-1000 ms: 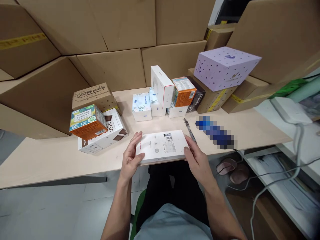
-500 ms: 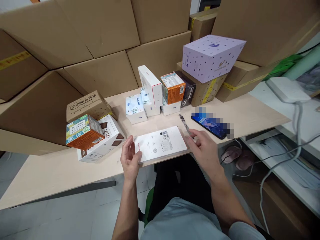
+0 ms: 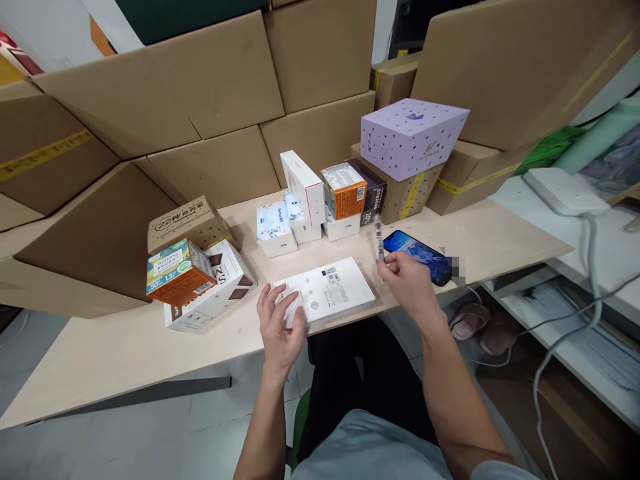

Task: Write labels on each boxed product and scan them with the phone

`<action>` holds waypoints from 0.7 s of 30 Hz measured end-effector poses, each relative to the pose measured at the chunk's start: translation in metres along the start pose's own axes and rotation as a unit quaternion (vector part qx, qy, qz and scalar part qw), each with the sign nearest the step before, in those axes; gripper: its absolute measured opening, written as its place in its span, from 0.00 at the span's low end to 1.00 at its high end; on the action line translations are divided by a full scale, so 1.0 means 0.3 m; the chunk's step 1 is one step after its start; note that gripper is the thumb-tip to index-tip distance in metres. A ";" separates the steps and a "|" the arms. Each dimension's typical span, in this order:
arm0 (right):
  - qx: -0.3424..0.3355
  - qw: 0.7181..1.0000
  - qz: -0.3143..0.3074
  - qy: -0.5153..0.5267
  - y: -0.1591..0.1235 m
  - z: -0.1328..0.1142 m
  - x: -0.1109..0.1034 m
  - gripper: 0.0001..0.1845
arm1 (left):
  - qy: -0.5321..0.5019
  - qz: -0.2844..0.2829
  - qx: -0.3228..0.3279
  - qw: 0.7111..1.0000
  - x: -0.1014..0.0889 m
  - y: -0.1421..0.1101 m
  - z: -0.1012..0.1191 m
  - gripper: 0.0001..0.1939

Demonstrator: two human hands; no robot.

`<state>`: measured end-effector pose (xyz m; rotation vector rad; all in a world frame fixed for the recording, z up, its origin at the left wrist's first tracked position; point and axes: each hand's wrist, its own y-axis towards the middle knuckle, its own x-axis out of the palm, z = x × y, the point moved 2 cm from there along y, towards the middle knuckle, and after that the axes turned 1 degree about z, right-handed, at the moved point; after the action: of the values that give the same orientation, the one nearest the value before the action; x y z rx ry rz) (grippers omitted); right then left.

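A flat white box [image 3: 333, 292] with small print and a label lies at the front edge of the wooden table [image 3: 115, 353]. My left hand [image 3: 281, 323] rests on the box's left end, its fingers spread over the top. Pinched in my right hand [image 3: 407, 280] is a pen [image 3: 379, 241], tilted up from the table just right of the box. A phone [image 3: 423, 257] with a lit blue screen lies beyond the right hand, partly blurred out at its near end.
Tissue packs [image 3: 275, 230] stand at the back, carrying a white box [image 3: 305, 187] and an orange box [image 3: 345, 190]. A purple box [image 3: 413, 137] sits on a carton at right. Stacked cartons [image 3: 185, 223] are at left. Large cardboard sheets [image 3: 220, 160] wall the rear.
My right hand let go of the white box, reached to the pen and lifted it off the table. My left hand shifted from the box's edge onto its top.
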<state>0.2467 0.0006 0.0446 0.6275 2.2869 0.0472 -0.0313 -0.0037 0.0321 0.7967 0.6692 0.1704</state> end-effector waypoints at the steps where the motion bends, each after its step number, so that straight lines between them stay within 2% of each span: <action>1: 0.011 0.996 0.019 0.089 -0.005 0.002 -0.007 0.12 | 0.000 0.000 0.005 1.000 0.001 0.001 0.001 0.13; 3: 0.033 0.966 0.031 0.256 -0.015 -0.011 -0.012 0.13 | 0.000 -0.003 0.007 1.000 0.002 0.003 -0.001 0.12; 5: 0.028 0.925 0.019 0.377 -0.020 -0.047 -0.006 0.12 | 0.001 -0.009 0.003 1.000 0.004 0.004 -0.005 0.11; 7: 0.003 0.898 -0.009 0.441 -0.017 -0.093 0.014 0.09 | -0.001 -0.019 -0.007 1.000 0.007 0.004 -0.010 0.11; 9: -0.015 0.890 -0.040 0.453 -0.006 -0.131 0.045 0.09 | -0.005 -0.028 -0.021 0.999 0.010 0.004 -0.015 0.11; 12: -0.027 0.917 -0.060 0.394 0.016 -0.162 0.095 0.11 | -0.004 -0.042 -0.056 0.998 0.012 0.003 -0.019 0.11; 14: -0.041 0.949 -0.033 0.311 0.026 -0.170 0.116 0.10 | -0.004 -0.049 -0.080 0.996 0.012 0.002 -0.018 0.10; 16: -0.060 0.971 0.021 0.231 0.029 -0.173 0.122 0.09 | -0.011 -0.057 -0.107 0.993 0.012 0.002 -0.016 0.10; 18: -0.073 0.978 0.062 0.185 0.026 -0.174 0.120 0.09 | -0.027 -0.064 -0.135 0.988 0.013 -0.001 -0.016 0.10; 21: -0.060 0.981 0.055 0.178 0.023 -0.169 0.120 0.09 | -0.049 -0.068 -0.163 0.983 0.016 -0.004 -0.019 0.11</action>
<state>0.1938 0.0306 0.0587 0.7272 2.5646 0.3758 -0.0312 0.0007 0.0262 0.4406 0.5822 0.1112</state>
